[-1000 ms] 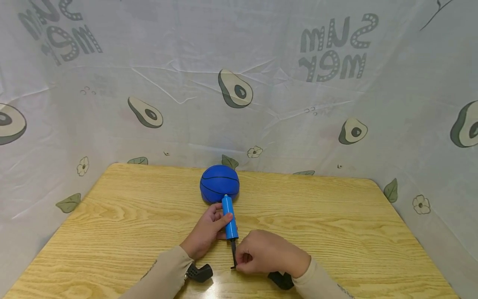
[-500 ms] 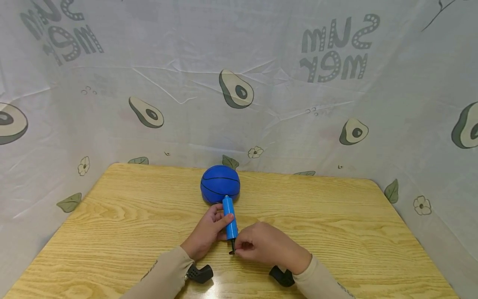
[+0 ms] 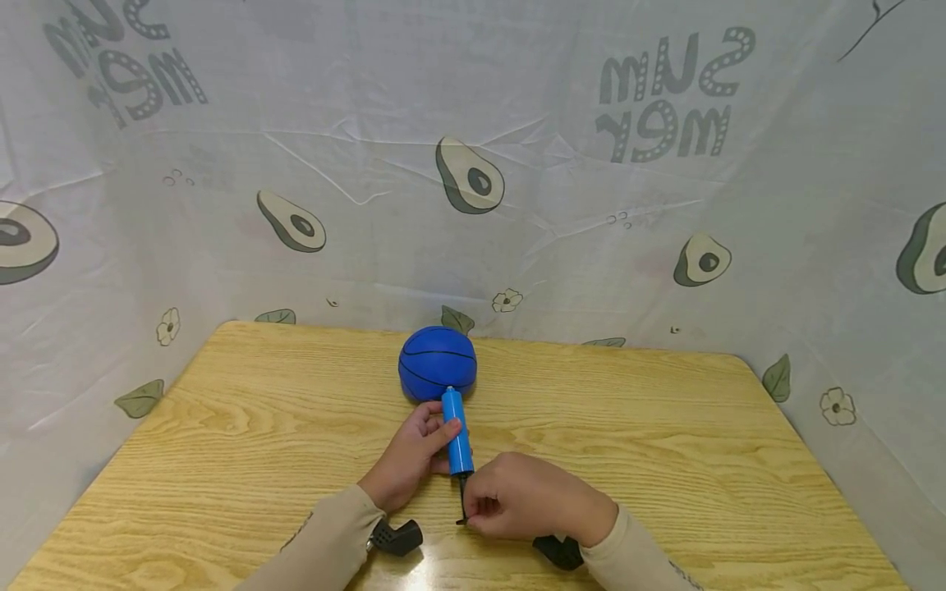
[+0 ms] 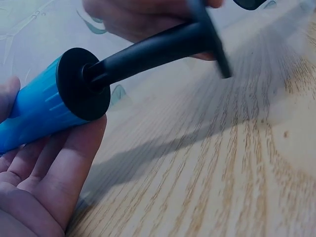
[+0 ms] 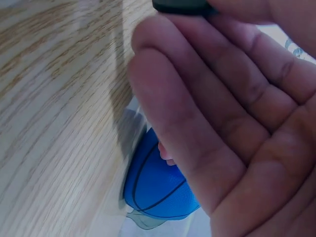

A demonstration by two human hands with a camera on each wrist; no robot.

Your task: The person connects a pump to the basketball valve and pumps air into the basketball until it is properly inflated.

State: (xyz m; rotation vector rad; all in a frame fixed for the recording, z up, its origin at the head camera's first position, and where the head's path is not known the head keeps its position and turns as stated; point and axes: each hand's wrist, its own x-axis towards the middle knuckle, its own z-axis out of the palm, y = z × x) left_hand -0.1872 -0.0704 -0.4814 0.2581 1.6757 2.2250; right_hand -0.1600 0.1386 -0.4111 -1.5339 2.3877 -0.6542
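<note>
A blue hand pump lies in line with a blue ball, its front tip right at the ball's near side. My left hand grips the barrel, thumb on top and fingers beneath. Out of the barrel's black end cap comes a black rod, drawn well out, ending in a black crossbar handle. That handle is pinched between thumb and fingers of my right hand. In the right wrist view the handle's dark end shows at the fingertips, with the ball beyond.
Both hands work over a wood-grain table. A pale curtain printed with avocados and leaves hangs behind it and along both sides. Black devices are strapped at the wrists.
My right hand pushed the rod forward into the barrel half a second ago and has since drawn it back out toward me. The left hand, barrel and ball have stayed put.
</note>
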